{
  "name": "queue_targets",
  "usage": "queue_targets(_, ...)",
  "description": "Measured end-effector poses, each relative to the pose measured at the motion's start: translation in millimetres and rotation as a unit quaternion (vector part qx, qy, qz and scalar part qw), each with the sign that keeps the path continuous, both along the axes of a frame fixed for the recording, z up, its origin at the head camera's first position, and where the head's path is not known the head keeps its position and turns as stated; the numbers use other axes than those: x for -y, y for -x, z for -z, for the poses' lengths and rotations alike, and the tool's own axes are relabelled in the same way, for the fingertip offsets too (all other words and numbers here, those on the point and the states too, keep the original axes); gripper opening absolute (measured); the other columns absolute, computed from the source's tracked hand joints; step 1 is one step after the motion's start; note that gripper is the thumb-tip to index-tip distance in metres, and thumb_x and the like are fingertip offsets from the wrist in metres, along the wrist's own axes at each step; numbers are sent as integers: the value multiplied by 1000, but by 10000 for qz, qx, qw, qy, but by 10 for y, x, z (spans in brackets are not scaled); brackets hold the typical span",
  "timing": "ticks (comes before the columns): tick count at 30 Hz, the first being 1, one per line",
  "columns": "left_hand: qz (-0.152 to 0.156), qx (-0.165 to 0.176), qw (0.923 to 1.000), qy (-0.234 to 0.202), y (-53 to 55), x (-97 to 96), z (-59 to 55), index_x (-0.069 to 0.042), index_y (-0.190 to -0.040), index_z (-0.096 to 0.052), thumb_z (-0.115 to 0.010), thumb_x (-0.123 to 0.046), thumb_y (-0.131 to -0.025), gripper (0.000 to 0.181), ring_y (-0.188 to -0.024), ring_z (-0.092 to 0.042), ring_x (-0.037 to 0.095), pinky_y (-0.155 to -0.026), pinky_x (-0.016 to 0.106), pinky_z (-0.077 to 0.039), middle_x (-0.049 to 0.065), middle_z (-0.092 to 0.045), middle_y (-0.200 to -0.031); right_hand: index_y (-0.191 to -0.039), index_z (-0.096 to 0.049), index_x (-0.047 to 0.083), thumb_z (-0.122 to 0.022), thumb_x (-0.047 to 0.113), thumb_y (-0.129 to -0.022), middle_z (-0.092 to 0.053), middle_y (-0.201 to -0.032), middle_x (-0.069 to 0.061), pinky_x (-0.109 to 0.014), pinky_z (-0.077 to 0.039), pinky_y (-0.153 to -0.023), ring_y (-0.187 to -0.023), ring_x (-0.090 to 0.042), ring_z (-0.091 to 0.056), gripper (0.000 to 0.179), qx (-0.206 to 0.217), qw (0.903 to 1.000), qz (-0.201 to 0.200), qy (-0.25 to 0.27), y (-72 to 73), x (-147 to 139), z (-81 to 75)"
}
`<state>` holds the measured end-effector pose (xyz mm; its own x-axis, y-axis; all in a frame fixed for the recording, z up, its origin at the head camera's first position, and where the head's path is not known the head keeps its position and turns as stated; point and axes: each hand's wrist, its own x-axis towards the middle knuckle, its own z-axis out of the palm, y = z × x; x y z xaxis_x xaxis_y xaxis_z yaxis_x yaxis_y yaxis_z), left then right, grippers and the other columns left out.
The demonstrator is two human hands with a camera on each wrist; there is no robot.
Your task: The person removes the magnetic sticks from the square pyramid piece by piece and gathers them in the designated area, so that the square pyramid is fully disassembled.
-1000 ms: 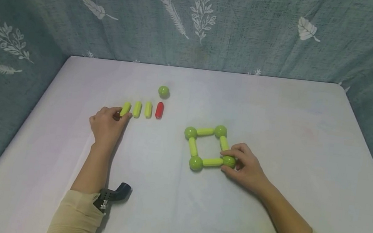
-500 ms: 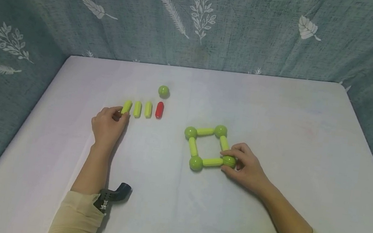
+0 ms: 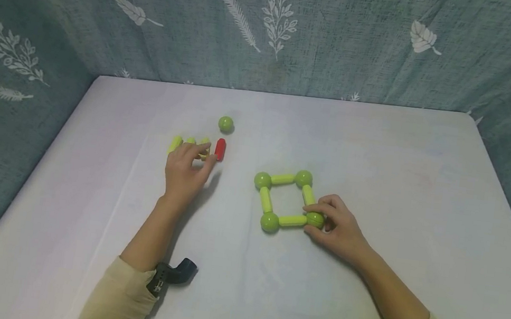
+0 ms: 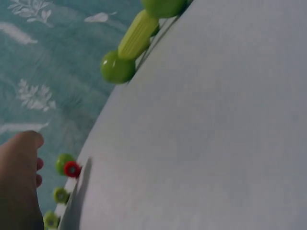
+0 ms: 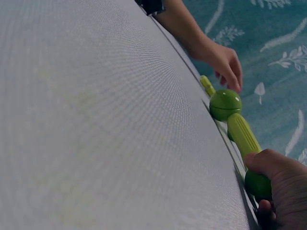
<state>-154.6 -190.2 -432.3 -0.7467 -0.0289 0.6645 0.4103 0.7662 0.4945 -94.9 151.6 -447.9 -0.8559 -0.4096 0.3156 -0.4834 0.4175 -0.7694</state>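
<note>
My left hand (image 3: 187,172) hovers over a row of short yellow-green rods (image 3: 175,143), thumb and fingers apart with nothing between them. It partly hides two of the rods. Its thumb tip comes close to a red rod (image 3: 220,150) at the row's right end. My right hand (image 3: 338,228) pinches a green ball (image 3: 315,220), the near right corner of a flat square. Yellow-green rods (image 3: 283,179) and green balls (image 3: 269,222) make up that square. In the right wrist view, the right thumb (image 5: 268,162) lies where a rod (image 5: 243,134) meets the held ball.
A loose green ball (image 3: 226,124) sits just behind the red rod. Both wrists wear black camera mounts (image 3: 177,272). Patterned teal cloth (image 3: 337,42) hangs behind the white table (image 3: 403,162) and along its sides.
My left hand has left the leftmost yellow-green rod, which it had nudged slightly right, and moved right over the row, toward the red rod. The right hand and the square stay put.
</note>
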Motion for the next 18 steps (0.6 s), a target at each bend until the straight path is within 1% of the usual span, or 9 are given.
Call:
queue_targets(2, 189, 32, 9998, -36, 15, -98, 3, 1, -98, -69, -73, -10, -79, 22, -76, -60, 31, -70, 42, -39, 14, -65, -85, -106, -68, 7, -79, 0, -70, -49, -99, -4, -19, -45, -57, -74, -6, -45, 38, -17, 10000, -13, 33, 0, -3, 4)
queue_targets(4, 394, 145, 9991, -30, 27, -190, 0, 0, -99, -69, -72, -11, -80, 23, -77, -60, 30, -71, 42, -41, 13, -65, -85, -106, -68, 7, -79, -1, -70, -49, -98, -5, -19, -45, -57, -73, -7, -45, 38, -14, 10000, -17, 51, -4, -2, 3)
queue_targets(6, 606, 436, 9972, -4, 33, -292, -11, -1, -101, -69, -71, -14, -81, 23, -79, -60, 28, -74, 41, -43, 13, -66, -86, -106, -68, 7, -79, 0, -70, -50, -98, -5, -19, -45, -57, -73, -7, -45, 38, -15, 10000, -10, 70, -8, -1, -4)
queue_targets(9, 903, 1127, 9892, 233, 30, -482, -65, -5, -106, -68, -67, -19, -86, 25, -86, -61, 25, -81, 40, -45, 9, -67, -90, -106, -68, 7, -79, 0, -70, -50, -98, -5, -19, -45, -57, -74, -7, -45, 38, -5, 10000, -6, 38, -8, 0, -16)
queue_targets(11, 1081, 1620, 9793, 557, 26, -627, -114, -6, -109, -68, -64, -23, -88, 27, -92, -62, 24, -85, 40, -45, 8, -68, -94, -106, -68, 7, -79, -1, -70, -50, -98, -5, -20, -45, -57, -74, -7, -45, 38, 3, 10000, 0, 20, -7, -1, -23)
queue_targets(13, 1206, 2011, 9673, 968, 22, -772, -166, -9, -112, -68, -63, -29, -89, 31, -96, -60, 23, -85, 39, -45, 6, -68, -99, -106, -68, 7, -79, -1, -70, -50, -99, -5, -19, -46, -58, -75, -7, -46, 38, 34, 10000, -1, -1, -6, 1, -23)
queue_targets(14, 1259, 2146, 9614, 1177, 24, -839, -189, -9, -113, -68, -64, -31, -88, 33, -97, -60, 23, -85, 38, -44, 6, -68, -101, -106, -68, 8, -78, -1, -70, -50, -99, -4, -19, -46, -58, -75, -7, -46, 38, 42, 10000, -8, 5, -6, 3, -23)
queue_targets(16, 1275, 2409, 9469, 1708, 30, -958, -222, -11, -114, -67, -64, -36, -88, 37, -97, -58, 22, -82, 37, -43, 4, -67, -105, -106, -68, 8, -78, 0, -71, -50, -99, -5, -19, -46, -58, -75, -7, -46, 38, 68, 10000, -17, 25, -7, 2, -22)
queue_targets(18, 1167, 2618, 9305, 2280, 34, -1050, -243, -13, -114, -68, -64, -39, -87, 38, -94, -55, 20, -79, 34, -41, 3, -66, -104, -107, -68, 8, -78, 1, -72, -51, -100, -6, -20, -46, -59, -75, -8, -46, 38, 80, 9999, -41, 50, -7, -9, -18)
